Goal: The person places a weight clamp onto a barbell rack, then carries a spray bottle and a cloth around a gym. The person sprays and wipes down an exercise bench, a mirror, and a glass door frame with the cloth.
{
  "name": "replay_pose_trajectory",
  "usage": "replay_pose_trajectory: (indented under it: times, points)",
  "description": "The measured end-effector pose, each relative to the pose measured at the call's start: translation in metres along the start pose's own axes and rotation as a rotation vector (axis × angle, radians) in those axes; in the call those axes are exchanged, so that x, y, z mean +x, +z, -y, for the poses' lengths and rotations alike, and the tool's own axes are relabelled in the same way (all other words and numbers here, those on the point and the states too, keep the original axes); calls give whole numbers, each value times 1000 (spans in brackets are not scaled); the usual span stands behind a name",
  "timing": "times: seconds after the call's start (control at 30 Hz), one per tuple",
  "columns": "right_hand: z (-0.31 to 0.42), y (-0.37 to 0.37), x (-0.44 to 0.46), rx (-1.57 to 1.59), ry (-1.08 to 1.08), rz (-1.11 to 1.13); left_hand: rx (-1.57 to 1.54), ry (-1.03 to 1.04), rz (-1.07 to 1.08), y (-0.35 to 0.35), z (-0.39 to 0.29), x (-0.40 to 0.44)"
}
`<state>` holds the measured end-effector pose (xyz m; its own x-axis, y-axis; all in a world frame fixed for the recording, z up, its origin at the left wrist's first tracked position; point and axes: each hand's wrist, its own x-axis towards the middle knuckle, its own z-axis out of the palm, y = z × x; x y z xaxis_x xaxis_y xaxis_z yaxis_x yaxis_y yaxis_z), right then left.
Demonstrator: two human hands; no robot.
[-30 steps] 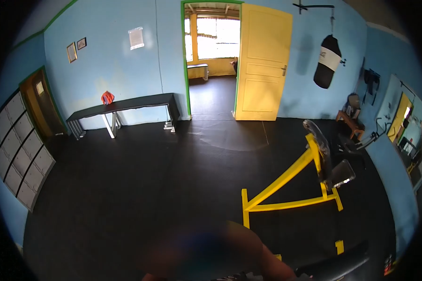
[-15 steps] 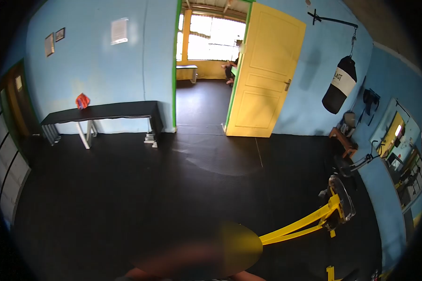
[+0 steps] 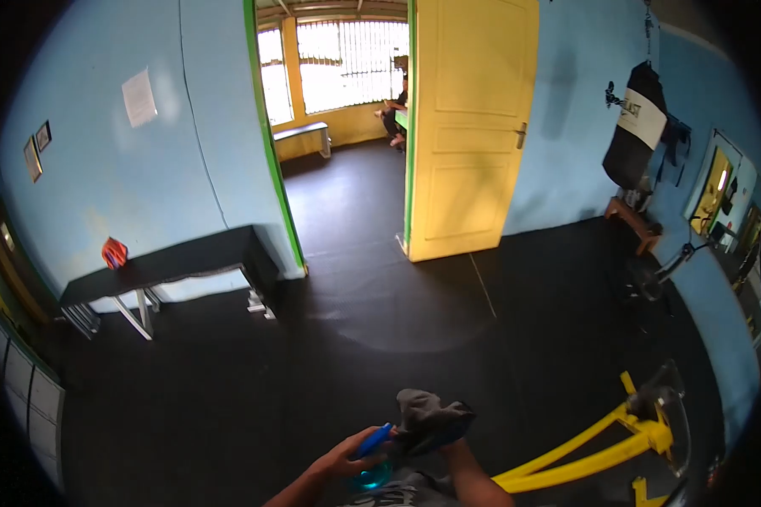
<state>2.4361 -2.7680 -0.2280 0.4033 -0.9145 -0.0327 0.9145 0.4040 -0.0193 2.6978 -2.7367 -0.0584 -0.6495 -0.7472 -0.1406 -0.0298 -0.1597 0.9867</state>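
Note:
Low in the view, my left hand (image 3: 345,457) is closed around a spray bottle (image 3: 372,477) with a blue top and blue-green liquid inside. Just to the right, a dark grey cloth (image 3: 431,416) is bunched up in my right hand (image 3: 453,446). The cloth covers most of that hand's fingers. Bottle and cloth are close together in front of my body; whether they touch, I cannot tell.
Yellow metal gym equipment (image 3: 583,452) stands at lower right. A black bench (image 3: 177,258) with an orange-red item (image 3: 114,253) lines the left wall. Past the yellow door (image 3: 469,127), a person (image 3: 394,114) sits. A punching bag (image 3: 636,127) hangs at right.
My hands, blurred or hidden at the bottom edge before, now show with the spray bottle and cloth. The view has tilted down, turned slightly and come closer to the doorway.

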Motion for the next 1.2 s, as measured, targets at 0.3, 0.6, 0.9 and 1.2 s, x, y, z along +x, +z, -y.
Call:
replay_pose_trajectory:
  times: [0.3,0.6,0.9,1.2]
  points:
    - [63,176,277,-588,-36,870,205,222,-610,-163,-7,102]
    - [101,140,429,-1098,225,248,302,-152,-601,-312,-19,259]
    - [207,132,569,-860,-47,99,366,-98,-401,-453,-84,435]
    - [303,124,790,-711,252,-310,309,-162,-605,-585,-78,594]
